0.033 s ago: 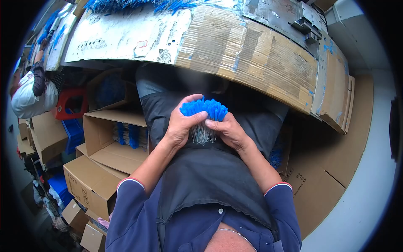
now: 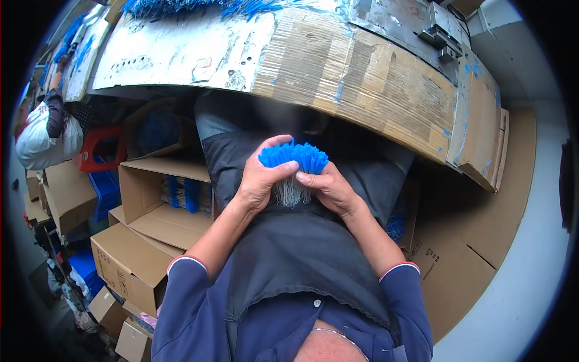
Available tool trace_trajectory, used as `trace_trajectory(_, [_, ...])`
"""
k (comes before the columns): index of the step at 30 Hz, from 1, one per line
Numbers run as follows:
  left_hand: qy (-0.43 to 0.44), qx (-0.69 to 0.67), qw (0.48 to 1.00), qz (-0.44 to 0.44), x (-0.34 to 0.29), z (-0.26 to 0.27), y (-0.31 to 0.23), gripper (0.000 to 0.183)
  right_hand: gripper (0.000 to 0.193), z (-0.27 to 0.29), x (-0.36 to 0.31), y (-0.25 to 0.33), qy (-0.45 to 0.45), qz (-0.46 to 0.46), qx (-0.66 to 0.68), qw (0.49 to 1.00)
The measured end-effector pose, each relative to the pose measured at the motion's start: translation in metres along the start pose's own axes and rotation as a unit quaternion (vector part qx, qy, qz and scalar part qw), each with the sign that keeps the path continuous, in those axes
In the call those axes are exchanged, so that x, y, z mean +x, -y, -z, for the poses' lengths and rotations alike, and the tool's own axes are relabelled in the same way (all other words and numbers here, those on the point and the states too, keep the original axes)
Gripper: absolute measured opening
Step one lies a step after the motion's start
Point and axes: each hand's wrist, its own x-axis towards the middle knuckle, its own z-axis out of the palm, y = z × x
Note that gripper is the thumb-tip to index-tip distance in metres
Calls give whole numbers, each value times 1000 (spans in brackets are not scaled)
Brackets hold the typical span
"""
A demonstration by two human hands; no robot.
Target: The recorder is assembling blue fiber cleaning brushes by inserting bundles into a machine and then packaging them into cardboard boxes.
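Above my lap, both hands grip one thick bundle of thin metal wires with blue plastic ends [image 2: 294, 158]. The blue ends point away from me, and the bare wires hang toward my body. My left hand [image 2: 265, 172] wraps the bundle's left side, its thumb lying across the front. My right hand [image 2: 330, 186] closes on the right side, the thumb tip close to the left thumb. Fingers behind the bundle are hidden. Under the hands lies a black apron [image 2: 301, 253].
A worktable with a cardboard-covered edge [image 2: 362, 78] crosses ahead; blue-ended pieces [image 2: 175, 6] heap on its far left. An open carton [image 2: 139, 193] holding similar bundles stands left, near a red stool [image 2: 102, 148] and blue crates [image 2: 107, 192]. Tall cardboard [image 2: 482, 241] lines the right wall.
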Motion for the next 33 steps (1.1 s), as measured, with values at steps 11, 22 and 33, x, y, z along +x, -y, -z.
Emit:
trace_trajectory(11, [-2, -48, 998, -35, 1, -4, 7, 71, 36, 3, 5, -10, -82, 55, 69, 993])
trace_trajectory(22, [-55, -72, 994, -57, 3, -5, 13, 69, 33, -7, 0, -8, -113, 70, -5, 991])
trace_trajectory(33, [10, -76, 997, -6, 5, -2, 13, 70, 28, -1, 1, -6, -101, 59, 39, 992])
